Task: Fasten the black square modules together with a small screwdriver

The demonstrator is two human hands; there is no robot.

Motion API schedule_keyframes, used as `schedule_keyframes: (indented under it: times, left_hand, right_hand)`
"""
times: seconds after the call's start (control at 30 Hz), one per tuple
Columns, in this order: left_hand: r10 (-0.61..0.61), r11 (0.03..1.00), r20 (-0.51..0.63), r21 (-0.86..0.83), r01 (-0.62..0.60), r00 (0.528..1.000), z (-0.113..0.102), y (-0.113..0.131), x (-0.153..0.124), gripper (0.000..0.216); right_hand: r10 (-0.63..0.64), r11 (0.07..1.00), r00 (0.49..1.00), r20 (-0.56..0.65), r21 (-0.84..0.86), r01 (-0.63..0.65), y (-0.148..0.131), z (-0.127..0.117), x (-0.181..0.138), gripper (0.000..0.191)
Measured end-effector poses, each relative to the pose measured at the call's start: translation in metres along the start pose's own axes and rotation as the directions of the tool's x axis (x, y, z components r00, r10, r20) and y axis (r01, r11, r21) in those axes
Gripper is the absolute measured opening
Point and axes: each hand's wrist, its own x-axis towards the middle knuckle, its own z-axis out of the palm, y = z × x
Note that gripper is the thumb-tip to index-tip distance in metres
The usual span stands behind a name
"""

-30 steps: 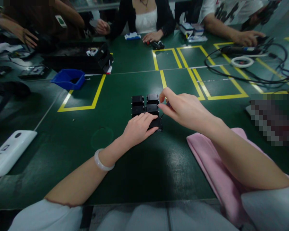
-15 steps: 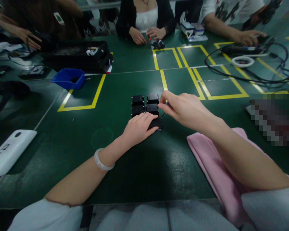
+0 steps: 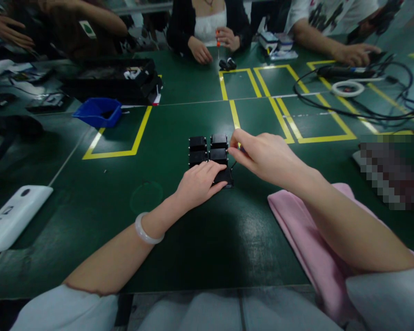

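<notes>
Several small black blocks [image 3: 218, 155] with shiny pins along their sides stand in two columns on the green table. My left hand [image 3: 200, 181] lies over the near end of them, its thumb and fingers around the nearest right block [image 3: 223, 175], partly covering it. At the right edge of the right column, my right hand [image 3: 255, 154] is closed in a pinch, fingertips close to the pins. Whatever it pinches is hidden behind the fingers. A thin dark piece [image 3: 233, 166] sticks out below that hand, beside the near block.
Pink cloth [image 3: 293, 216] lies under my right forearm. A white device [image 3: 17, 216] is at left, with a blue bin [image 3: 100, 112] and black trays [image 3: 124, 82] beyond. Cables [image 3: 348, 112] lie at right. Co-workers sit opposite, one holding an orange-handled tool [image 3: 218, 39].
My right hand has shifted very slightly; my left hand and the blocks stay put. Across the table, a co-worker has raised the orange-handled tool upright, and the left co-worker's hand has moved up and left.
</notes>
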Motion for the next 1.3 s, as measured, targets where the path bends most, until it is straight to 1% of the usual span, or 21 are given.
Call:
schedule_keyframes:
  times: [0.37,0.67,0.9,1.03,1.17,1.3]
  left_hand:
    - [-0.002,1.000,-0.001,-0.001,0.002,1.000,-0.0002,0.0001,0.0001,0.035]
    - [0.007,1.000,-0.009,0.003,-0.007,1.000,0.0007,-0.0009,0.0002,0.034]
    - [0.005,1.000,-0.007,0.001,-0.005,1.000,0.0010,-0.0006,-0.0004,0.036]
    - [0.000,1.000,-0.004,0.007,0.000,1.000,0.0005,0.0002,-0.0004,0.035]
    - [0.005,1.000,-0.005,0.009,-0.005,1.000,0.0001,0.0000,0.0000,0.035]
    - [0.004,1.000,-0.005,0.014,-0.004,1.000,0.0001,-0.0004,-0.0002,0.035]
  right_hand:
    - [-0.009,0.999,1.000,-0.004,0.032,0.009,0.0003,0.0002,-0.0002,0.031]
    - [0.006,1.000,1.000,0.009,0.010,-0.006,0.0007,0.0001,0.0003,0.031]
    - [0.004,0.998,1.000,-0.012,0.061,-0.003,0.0009,0.0002,-0.0006,0.028]
    - [-0.005,0.999,1.000,-0.018,0.047,0.006,0.0008,-0.0003,-0.0003,0.027]
    - [-0.007,1.000,1.000,0.005,0.016,0.007,0.0008,-0.0002,-0.0002,0.032]
    - [-0.004,1.000,1.000,-0.003,0.005,0.004,0.0005,0.0004,-0.0007,0.029]
